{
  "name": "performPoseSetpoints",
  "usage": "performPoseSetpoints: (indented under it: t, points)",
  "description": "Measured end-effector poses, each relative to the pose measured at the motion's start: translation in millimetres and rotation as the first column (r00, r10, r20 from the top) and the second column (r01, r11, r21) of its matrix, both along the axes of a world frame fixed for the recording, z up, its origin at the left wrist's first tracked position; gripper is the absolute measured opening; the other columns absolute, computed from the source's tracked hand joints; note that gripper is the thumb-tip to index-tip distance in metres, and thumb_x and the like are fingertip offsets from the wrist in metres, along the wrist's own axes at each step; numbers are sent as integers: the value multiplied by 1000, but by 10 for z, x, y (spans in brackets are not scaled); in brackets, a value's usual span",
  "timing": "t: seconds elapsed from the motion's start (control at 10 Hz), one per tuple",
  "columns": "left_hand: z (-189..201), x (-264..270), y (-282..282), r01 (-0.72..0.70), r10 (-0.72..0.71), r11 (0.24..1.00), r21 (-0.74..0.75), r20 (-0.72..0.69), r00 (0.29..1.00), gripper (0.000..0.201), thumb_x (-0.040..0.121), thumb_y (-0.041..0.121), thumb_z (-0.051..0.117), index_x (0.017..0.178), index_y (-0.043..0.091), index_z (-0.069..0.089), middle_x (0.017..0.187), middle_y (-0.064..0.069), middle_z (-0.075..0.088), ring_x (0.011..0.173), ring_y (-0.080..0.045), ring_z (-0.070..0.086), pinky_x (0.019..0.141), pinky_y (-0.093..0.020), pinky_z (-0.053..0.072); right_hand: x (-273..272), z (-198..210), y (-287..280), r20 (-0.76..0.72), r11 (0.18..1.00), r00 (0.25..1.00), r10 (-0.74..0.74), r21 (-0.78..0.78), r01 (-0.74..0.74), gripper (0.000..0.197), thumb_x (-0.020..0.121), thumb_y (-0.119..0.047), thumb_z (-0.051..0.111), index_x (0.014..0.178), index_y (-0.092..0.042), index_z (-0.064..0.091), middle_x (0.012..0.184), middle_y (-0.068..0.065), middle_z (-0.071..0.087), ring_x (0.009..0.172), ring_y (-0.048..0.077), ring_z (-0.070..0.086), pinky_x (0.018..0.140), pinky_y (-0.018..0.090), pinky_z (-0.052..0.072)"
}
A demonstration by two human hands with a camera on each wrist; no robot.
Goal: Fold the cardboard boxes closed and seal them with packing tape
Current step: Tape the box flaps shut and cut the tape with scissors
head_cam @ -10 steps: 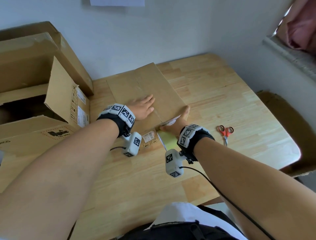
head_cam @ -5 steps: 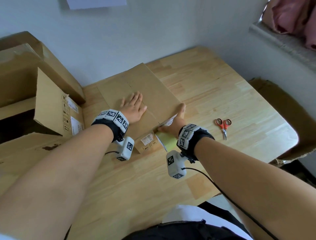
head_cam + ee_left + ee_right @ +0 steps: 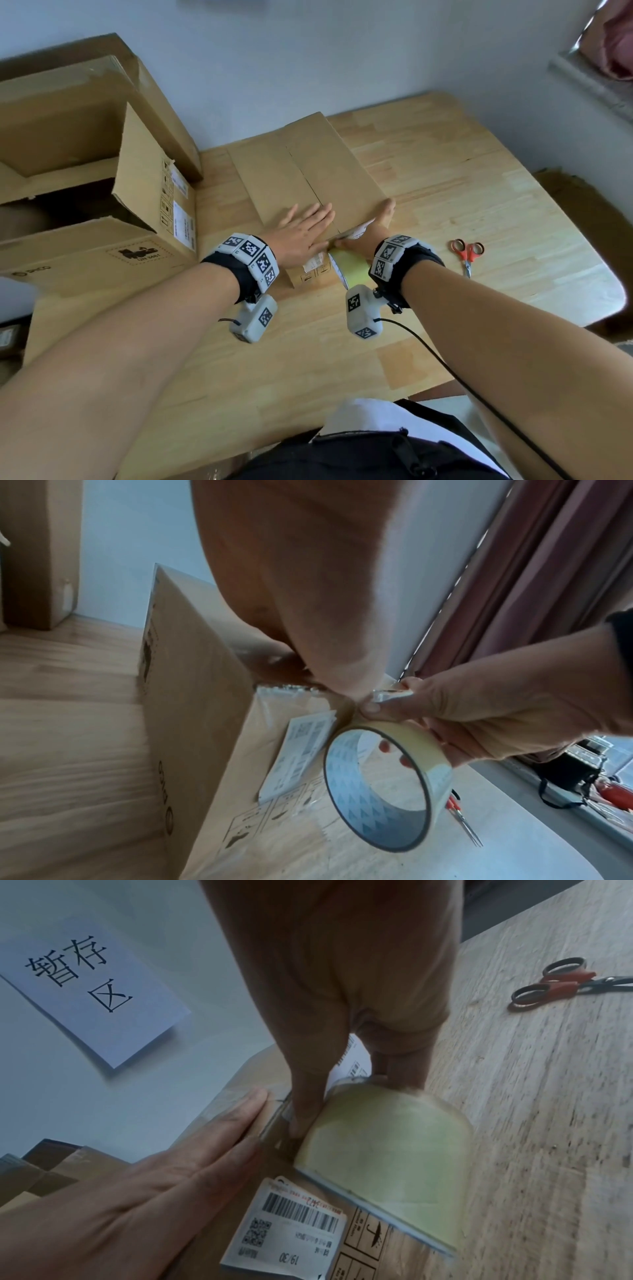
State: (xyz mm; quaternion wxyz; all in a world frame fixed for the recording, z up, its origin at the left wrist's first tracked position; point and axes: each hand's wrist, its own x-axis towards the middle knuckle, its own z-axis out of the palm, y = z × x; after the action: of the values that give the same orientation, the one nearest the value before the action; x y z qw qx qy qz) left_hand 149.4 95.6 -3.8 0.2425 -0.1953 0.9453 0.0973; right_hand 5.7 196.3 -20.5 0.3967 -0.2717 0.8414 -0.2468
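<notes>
With the box (image 3: 308, 185) in the middle of the frame, left hand (image 3: 301, 233) flat on its flaps, right hand (image 3: 373, 233) curled round the tape roll (image 3: 349, 270) at the near edge: press the end down, then pull straight along the seam (image 3: 310, 185).

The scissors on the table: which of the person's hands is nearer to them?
Right. The right hand, gripping the tape roll at the box's near edge, lies beside the scissors; the left hand rests flat on the box, farther away.
</notes>
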Motion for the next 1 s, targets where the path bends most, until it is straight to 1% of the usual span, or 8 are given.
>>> performPoseSetpoints:
  t: [0.2,0.3,0.4,0.5,0.6,0.8,0.9,1.0]
  points:
    - [5,53,36,62,-61,998,20,-49,997,58,102,47,13,150,27,-13,154,13,-22,142,-8,-23,115,-39,-18,26,49,56,-6,999,1000,-11,-47,11,112,78,-28,75,147,-5,-11,146,26,28,131,38,36,106,44,30]
    - [57,57,-39,76,-73,996,38,-71,995,54,101,46,9,151,30,-6,155,16,-15,142,-4,-15,117,-38,-12,17,67,35,15,1000,1000,6,-31,-5,106,78,-30,75,147,-1,0,146,23,31,131,35,38,105,41,32]
    - [54,38,-210,8,-5,999,44,-60,998,53,101,46,6,150,31,-6,156,14,-14,144,-6,-12,119,-41,-7,0,90,25,36,1000,999,15,-6,-14,101,79,-34,73,147,0,7,146,20,33,131,32,39,104,37,33]
    - [33,-10,-392,-149,149,989,9,-52,987,53,103,42,9,151,28,-9,157,10,-16,145,-9,-13,118,-41,-7,19,95,24,19,999,1000,-23,-40,24,112,78,-32,75,148,-8,-9,146,23,30,131,35,37,105,41,32]
    - [14,-63,-385,-205,205,979,2,-58,977,54,103,40,11,151,25,-9,158,7,-17,145,-10,-15,117,-40,-7,42,99,22,11,999,999,-35,-37,35,117,78,-31,75,147,-12,-17,146,26,29,131,38,36,106,45,31]
    - [-30,50,-77,1,0,1000,8,-57,998,64,100,51,17,149,24,-15,154,8,-23,143,-11,-21,117,-40,-10,40,81,6,16,1000,999,-28,-7,28,113,76,-34,75,147,-5,-7,145,24,31,129,36,39,104,42,33]
    - [-88,98,-29,9,-10,1000,-11,-122,992,65,100,48,24,150,26,-11,156,10,-18,143,-8,-18,114,-36,-14,56,56,50,39,995,996,-83,-56,85,118,75,-31,77,147,-10,-15,146,25,30,130,38,38,105,45,31]
    - [-103,81,-21,-30,29,1000,-3,-178,984,62,102,42,29,151,26,-5,158,11,-11,145,-8,-13,114,-35,-12,51,50,47,142,983,979,-143,-91,157,112,79,-31,73,147,-15,-14,147,22,28,131,36,37,106,44,31]
